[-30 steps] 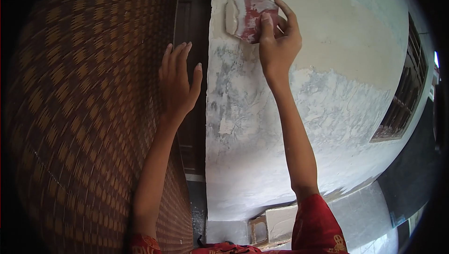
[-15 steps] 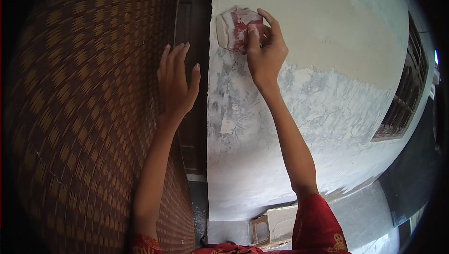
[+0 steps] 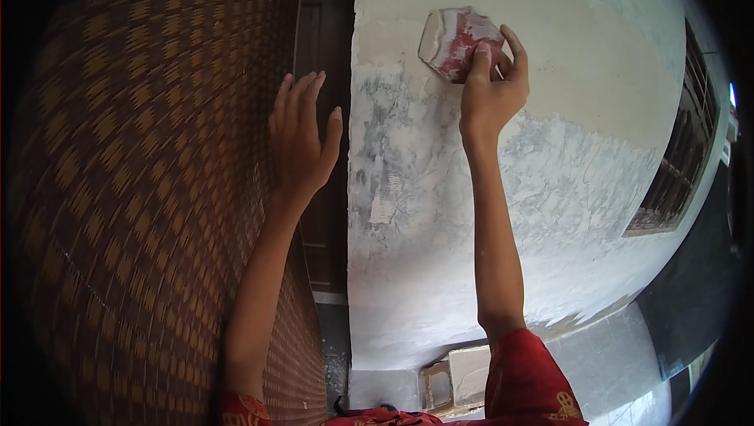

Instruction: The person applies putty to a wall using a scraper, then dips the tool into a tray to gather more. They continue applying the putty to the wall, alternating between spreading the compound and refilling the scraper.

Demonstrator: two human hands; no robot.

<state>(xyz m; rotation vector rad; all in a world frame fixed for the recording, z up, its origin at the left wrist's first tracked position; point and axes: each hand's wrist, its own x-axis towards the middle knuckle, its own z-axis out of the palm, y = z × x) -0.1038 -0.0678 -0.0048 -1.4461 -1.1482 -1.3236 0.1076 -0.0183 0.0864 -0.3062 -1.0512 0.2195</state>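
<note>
My right hand (image 3: 493,104) grips a red putty spreader (image 3: 463,47) between thumb and fingers. Its face is smeared with white filler, and a thick cream-coloured ridge of it lies along the left edge. The spreader is up against the wall (image 3: 581,80), within the smooth cream-coated upper part. Below it the wall is patchy white and grey. My left hand (image 3: 302,135) is raised with fingers stretched and thumb apart, holding nothing. It overlaps the woven brown panel (image 3: 165,190) and the dark gap beside the wall's edge.
A dark door (image 3: 318,222) shows in the narrow gap between panel and wall. At right there is a barred window (image 3: 671,167). Low by the wall's foot stand a wooden frame (image 3: 437,385) and a pale board (image 3: 470,371), on a tiled floor (image 3: 605,355).
My right hand has moved the putty spreader to the right across the wall, away from its left edge. My left hand has shifted only very slightly.
</note>
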